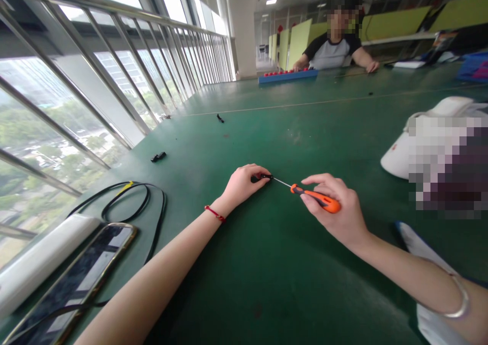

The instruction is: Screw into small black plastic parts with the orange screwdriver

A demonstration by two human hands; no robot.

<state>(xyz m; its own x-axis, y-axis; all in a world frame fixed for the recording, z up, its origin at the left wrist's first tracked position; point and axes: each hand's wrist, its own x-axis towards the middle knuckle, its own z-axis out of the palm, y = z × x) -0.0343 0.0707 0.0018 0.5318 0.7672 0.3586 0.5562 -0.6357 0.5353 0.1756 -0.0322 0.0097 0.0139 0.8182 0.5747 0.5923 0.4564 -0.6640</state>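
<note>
In the head view, my left hand (247,182) pinches a small black part (263,176) just above the green table. My right hand (337,202) grips a screwdriver (320,200) with an orange and dark handle. The thin metal shaft points left, and its tip meets the end of the black part. Fingers partly cover the black part, so its exact kind cannot be made out. Two more small black pieces lie farther off on the table: one piece (158,156) to the left, another piece (220,118) beyond it.
A phone (76,284), a white bar-shaped object (46,263) and a black cable (163,207) lie at the left. A white cap-like object (400,151) stands at the right. Across the green table (244,263) sits a person (331,50) beside a blue tray (287,77) of red pieces.
</note>
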